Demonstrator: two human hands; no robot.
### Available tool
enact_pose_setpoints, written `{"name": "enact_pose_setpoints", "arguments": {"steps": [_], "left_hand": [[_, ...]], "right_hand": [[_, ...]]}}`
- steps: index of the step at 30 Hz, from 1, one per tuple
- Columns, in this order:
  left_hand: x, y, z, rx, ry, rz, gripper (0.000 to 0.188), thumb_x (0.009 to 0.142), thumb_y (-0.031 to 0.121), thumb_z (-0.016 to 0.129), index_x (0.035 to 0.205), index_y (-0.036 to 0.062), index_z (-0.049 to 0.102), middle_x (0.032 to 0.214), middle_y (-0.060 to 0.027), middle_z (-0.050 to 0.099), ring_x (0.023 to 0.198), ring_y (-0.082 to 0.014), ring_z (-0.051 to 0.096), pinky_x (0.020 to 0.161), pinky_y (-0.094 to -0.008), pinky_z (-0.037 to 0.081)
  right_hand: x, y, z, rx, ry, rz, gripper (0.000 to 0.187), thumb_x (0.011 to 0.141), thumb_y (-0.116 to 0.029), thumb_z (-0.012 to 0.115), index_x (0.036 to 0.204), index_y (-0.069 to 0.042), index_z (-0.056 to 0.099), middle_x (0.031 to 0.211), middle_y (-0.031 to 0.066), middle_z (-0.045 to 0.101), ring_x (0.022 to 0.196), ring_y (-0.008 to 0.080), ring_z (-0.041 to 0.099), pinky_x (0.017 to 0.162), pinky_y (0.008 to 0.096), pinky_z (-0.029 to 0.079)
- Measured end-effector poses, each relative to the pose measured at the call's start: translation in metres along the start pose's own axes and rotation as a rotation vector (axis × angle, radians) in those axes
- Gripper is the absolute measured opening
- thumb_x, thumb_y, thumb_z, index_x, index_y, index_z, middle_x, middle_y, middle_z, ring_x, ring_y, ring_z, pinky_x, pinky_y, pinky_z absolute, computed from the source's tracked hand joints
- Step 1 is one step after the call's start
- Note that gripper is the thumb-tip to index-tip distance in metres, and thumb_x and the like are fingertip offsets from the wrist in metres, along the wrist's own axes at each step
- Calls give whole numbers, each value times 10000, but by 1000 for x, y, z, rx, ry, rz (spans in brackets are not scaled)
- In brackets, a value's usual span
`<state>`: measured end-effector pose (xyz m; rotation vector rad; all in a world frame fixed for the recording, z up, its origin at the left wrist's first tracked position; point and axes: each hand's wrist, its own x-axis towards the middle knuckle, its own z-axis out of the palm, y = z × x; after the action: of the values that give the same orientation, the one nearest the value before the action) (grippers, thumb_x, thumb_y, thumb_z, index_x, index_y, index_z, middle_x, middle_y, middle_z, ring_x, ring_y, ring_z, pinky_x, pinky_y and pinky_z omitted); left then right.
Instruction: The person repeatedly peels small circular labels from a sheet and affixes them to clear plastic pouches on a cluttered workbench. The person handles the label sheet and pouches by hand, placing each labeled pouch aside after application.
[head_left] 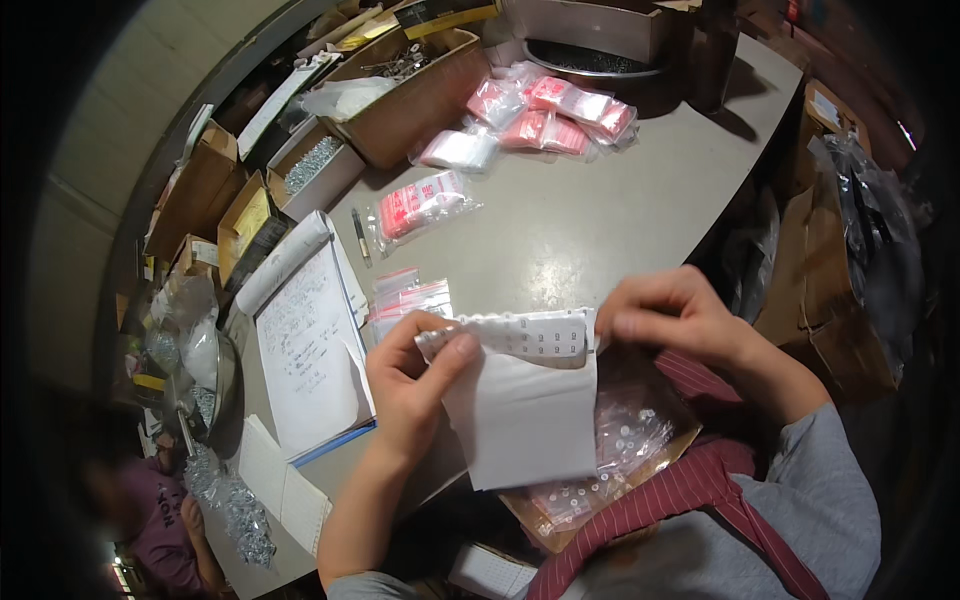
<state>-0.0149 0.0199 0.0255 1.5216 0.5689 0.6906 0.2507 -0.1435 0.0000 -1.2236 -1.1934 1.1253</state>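
Note:
My left hand pinches a sheet of small printed labels by its left end, thumb on top. A white backing paper hangs below the printed rows. At the sheet's right edge is my right hand, its fingers curled and closed; whatever they hold is hidden. Under the sheet, a shallow cardboard box rests near my lap with clear plastic bags of small white round pieces. Just beyond my left hand lie several small zip bags with red edges.
An open notebook and a pen lie on the left. Packs of red-and-clear bags sit farther back. Cardboard boxes of metal parts line the far left edge. Another person is at lower left; a large carton stands right.

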Motion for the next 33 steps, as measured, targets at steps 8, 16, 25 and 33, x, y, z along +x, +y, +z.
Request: {"name": "enact_pose_setpoints", "arguments": {"steps": [8, 16, 25, 33], "left_hand": [[-17, 2, 12, 476, 33, 67, 118, 912, 61, 744, 953, -37, 692, 818, -71, 722, 744, -92, 649, 679, -257, 516], [-28, -20, 3, 461, 74, 142, 112, 901, 64, 766, 975, -7, 721, 832, -120, 735, 716, -168, 700, 658, -279, 536], [-34, -17, -7, 524, 28, 175, 154, 913, 106, 766, 985, -17, 706, 813, -106, 720, 659, -135, 616, 608, -285, 495], [-27, -18, -12, 147, 14, -174, 219, 985, 183, 700, 1033, -30, 675, 802, -7, 648, 744, -56, 525, 637, -257, 454]], "right_hand": [[36, -6, 28, -709, 36, -568, 186, 902, -68, 678, 1067, 3, 627, 1026, 160, 628, 963, 337, 622, 848, 412, 509], [56, -3, 68, -761, -16, -650, 290, 714, 8, 682, 954, -37, 527, 918, 161, 513, 878, 379, 548, 759, 453, 474], [63, -23, 78, -854, -120, -559, 223, 834, 7, 695, 1042, -1, 616, 970, 147, 612, 900, 344, 621, 776, 417, 519], [64, -14, 87, -1084, -18, -680, 299, 769, 23, 697, 1061, 3, 640, 1005, 153, 631, 862, 327, 637, 752, 395, 541]]}}
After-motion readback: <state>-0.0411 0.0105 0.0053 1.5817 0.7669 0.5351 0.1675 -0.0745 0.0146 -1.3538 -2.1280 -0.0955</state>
